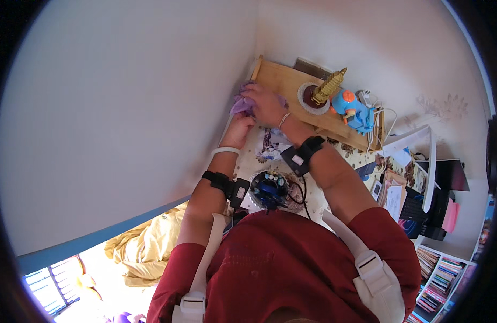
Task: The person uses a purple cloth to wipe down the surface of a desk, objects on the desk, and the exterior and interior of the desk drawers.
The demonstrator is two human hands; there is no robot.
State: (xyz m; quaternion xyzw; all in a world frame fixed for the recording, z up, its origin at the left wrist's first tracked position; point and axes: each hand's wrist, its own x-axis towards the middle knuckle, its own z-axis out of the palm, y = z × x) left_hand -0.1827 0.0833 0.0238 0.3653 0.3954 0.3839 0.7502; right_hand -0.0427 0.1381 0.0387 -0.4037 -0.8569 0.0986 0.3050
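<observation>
A crumpled purple cloth [241,105] is bunched at the left end of a wooden shelf [281,75], close against the wall. My right hand [266,107] lies over the cloth with its fingers bent round it. Just below, my left hand [239,132] is closed at the cloth's lower edge; its fingertips are partly hidden. To the right on the shelf stands a golden tower figurine [329,87] on a dark round base over a white doily [312,110]. A blue and orange toy [354,112] sits beyond it.
Below the shelf, a patterned surface holds a bowl of small items [269,189] near my body. White cables [387,119] hang at the shelf's right end. Farther right are papers [394,202], a dark monitor [446,173] and a bookshelf [439,280]. Yellow fabric [146,247] lies lower left.
</observation>
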